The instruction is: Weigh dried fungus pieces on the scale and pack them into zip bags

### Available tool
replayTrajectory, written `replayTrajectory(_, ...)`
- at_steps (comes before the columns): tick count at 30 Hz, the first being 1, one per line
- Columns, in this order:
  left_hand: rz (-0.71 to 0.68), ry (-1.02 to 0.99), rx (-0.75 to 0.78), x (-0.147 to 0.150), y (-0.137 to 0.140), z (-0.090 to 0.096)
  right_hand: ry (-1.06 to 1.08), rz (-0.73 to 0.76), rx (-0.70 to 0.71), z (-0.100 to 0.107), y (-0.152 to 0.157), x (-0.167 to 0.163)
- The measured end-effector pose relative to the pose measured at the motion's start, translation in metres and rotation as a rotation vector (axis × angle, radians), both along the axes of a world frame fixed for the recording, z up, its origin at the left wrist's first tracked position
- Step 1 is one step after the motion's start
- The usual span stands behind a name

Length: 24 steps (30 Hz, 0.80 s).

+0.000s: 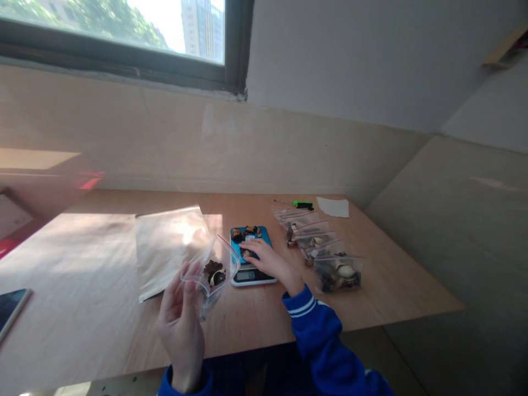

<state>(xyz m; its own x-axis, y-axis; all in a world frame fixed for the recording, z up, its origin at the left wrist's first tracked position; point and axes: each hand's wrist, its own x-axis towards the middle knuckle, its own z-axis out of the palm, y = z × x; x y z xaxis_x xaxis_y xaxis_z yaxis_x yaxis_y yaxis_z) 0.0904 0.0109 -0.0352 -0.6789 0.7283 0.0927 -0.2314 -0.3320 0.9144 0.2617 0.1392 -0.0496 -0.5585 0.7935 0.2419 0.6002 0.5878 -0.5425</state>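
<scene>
left hand (181, 316) raised off the table (82, 275), forearm coming up from the bottom edge, palm turned toward the camera, fingers upright. thumb and fingertips pinch the rim of a small clear zip bag (214, 272), holding its mouth open toward the right. bag has a red seal strip along the top; a few dark and pale dried pieces sit in its bottom. it hangs in the air just left of the scale, not resting on the wood.

right hand (268, 258) reaches forward from a blue sleeve (313, 324) with white stripes, wrist low, palm down over the blue-topped digital scale (249, 247). fingers curl onto the near part of the platform over a dried piece there; cannot tell whether they have actually closed on it. more brown dried pieces (245, 232) lie on the far part of the platform. scale display faces the person, digits too small to read.

right of the scale: a row of filled zip bags (322, 247) running away from the nearest, fullest one. beyond them a green-handled tool (303, 205) and a white paper scrap (333, 207). left of the scale a large flat translucent pouch (169, 247) lies in sunlight. dark phone edge (10, 311) at far left.
</scene>
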Motion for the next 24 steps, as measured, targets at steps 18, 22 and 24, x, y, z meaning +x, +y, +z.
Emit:
replayTrajectory(18, -0.069, 0.020, -0.045, 0.005, 0.000, -0.009, 0.409, 0.068, -0.051, 0.086, -0.039, -0.019)
replayTrajectory(22, -0.060, 0.028, -0.053, 0.006, -0.002, -0.007, 0.382, -0.078, -0.007, 0.061, -0.011, -0.020)
replayTrajectory(24, -0.059, 0.022, -0.052, 0.005, -0.003, -0.008, 0.248, -0.154, 0.049, 0.041, 0.008, -0.024)
